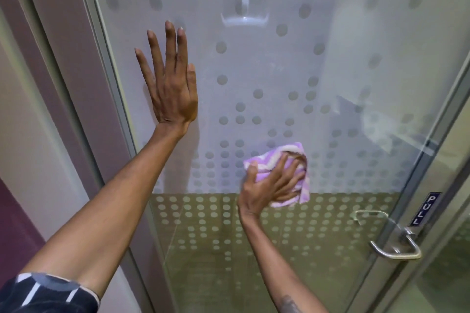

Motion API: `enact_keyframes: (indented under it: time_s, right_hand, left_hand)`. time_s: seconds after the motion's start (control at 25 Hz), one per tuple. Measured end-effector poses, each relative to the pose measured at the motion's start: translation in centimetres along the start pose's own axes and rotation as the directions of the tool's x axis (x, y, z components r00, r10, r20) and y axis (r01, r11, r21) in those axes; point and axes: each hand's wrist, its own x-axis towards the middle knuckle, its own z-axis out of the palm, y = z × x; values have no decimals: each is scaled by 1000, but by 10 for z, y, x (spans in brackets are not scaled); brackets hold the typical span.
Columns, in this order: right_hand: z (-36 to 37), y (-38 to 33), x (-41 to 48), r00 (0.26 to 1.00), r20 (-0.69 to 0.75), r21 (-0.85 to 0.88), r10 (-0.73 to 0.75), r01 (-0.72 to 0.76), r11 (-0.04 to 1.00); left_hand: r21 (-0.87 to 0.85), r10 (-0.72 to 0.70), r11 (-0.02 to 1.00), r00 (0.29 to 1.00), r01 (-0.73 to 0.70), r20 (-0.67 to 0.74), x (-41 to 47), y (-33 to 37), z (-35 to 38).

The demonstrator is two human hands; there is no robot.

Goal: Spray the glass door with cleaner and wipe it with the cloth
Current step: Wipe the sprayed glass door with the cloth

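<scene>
Hands wipe door labelled "PULL".

A metal lever handle is sticking out low to the right of the right hand, with a dark "PULL" sticker sitting just above it. A white wall hook is showing up between both hands, blurred.

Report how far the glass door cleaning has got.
Done: spraying cannot be confirmed; no cleaner bottle is in view, and wetness on the glass door is hard to judge. In hand: the right hand presses the purple cloth against the dotted glass at mid-height, while the left hand braces flat on the pane. Left: probably the rest of the pane, including near the handle.
</scene>
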Motion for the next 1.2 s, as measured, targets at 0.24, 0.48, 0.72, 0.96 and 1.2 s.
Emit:
enact_keyframes:
  time_s: [0.24,0.48,0.72,0.96,1.2]
  right_hand:
    - [-10,-1,89,786,-12,-157,-618,608,778]
    - [-16,53,99,876,-87,-292,-474,433,853]
    - [28,36,-28,921,6,-214,-389,382,899]
    - [37,-60,28,608,-2,-126,-794,787,604]
    - [-8,-141,193,842,-276,-238,-464,408,881]
  left_hand:
    - [-10,-4,1000,999,4,32,2,2,-6]
    - [-7,-19,1000,999,19,32,2,4,-5]
    - [-8,-14,1000,1000,14,19,0,1,1]
    - [-12,11,1000,998,-10,61,1,1,-7]
    - [-14,-19,1000,996,20,83,1,8,-15]
